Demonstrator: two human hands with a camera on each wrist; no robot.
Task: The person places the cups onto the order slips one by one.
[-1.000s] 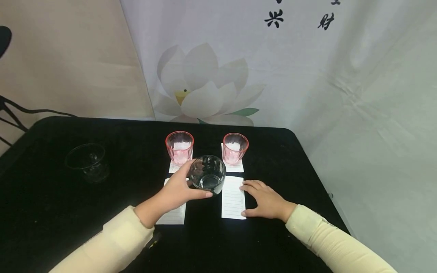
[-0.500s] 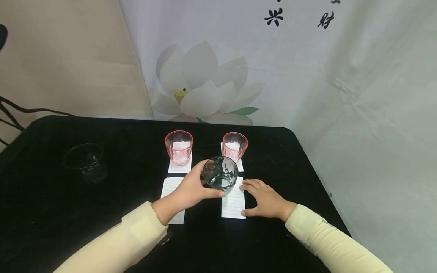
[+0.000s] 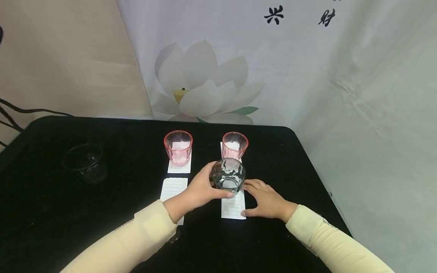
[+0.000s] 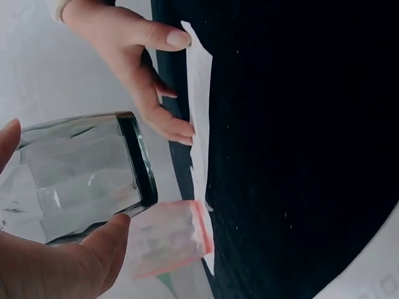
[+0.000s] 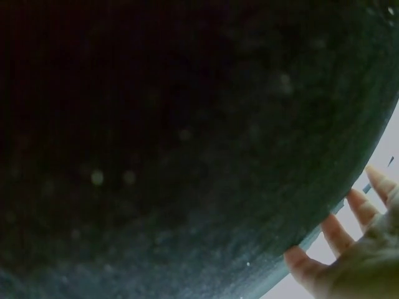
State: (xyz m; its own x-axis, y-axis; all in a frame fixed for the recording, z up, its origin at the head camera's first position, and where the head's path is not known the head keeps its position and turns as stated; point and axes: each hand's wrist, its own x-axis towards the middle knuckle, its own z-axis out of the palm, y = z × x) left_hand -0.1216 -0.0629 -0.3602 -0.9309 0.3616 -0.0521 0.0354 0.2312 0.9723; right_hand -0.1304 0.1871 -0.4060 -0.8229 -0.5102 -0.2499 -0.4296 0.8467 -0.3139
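Observation:
My left hand (image 3: pixel 198 190) grips a smoky grey glass (image 3: pixel 228 175) by its side, thumb at the front. In the left wrist view the glass is held up, apart from the paper. From the head view it overlaps the far part of the near right lined paper slip (image 3: pixel 233 207). At that slip's right edge, my right hand (image 3: pixel 265 200) rests with fingers spread and thumb and fingertips on the border. A pink glass (image 3: pixel 235 147) with a red rim stands on another slip just behind.
A second pink glass (image 3: pixel 178 148) stands on the far left slip (image 3: pixel 179 168). Nearer, a lined slip (image 3: pixel 175 186) lies partly hidden behind my left arm. A clear wide-rimmed cup (image 3: pixel 93 170) stands at the left of the black table (image 3: pixel 273 242). A curtain (image 3: pixel 300 76) backs the table.
My left hand has carried the grey glass rightward, from between the near slips to over the right one. The right hand has stayed at the slip's edge.

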